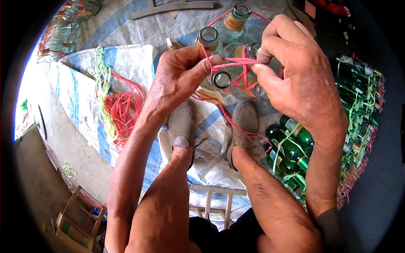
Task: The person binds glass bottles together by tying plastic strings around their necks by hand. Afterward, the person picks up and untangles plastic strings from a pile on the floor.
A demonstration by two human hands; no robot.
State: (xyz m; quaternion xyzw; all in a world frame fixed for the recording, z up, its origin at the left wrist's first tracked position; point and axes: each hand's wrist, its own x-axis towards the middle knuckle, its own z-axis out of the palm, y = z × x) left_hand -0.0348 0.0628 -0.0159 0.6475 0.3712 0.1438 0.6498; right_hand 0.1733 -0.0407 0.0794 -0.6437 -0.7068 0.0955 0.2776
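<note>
A bunched length of pink plastic string [236, 62] is stretched between my two hands, above several upright clear glass bottles [209, 36]. My left hand [179, 74] pinches one end of it between thumb and fingers, close to an open bottle mouth [221, 79]. The other end is pinched by my right hand [301, 80], whose curled fingers partly hide the bottles behind. More of the string runs around the bottle necks, and loose strands trail down over my right shoe [245, 120].
A heap of red string [122, 109] and pale green string [101, 76] lies on the white and blue sheet [78, 88] at left. Green bottles [295, 147] tied with string crowd the right side. More clear bottles [63, 36] stand at upper left. A wooden stool [76, 227] is at lower left.
</note>
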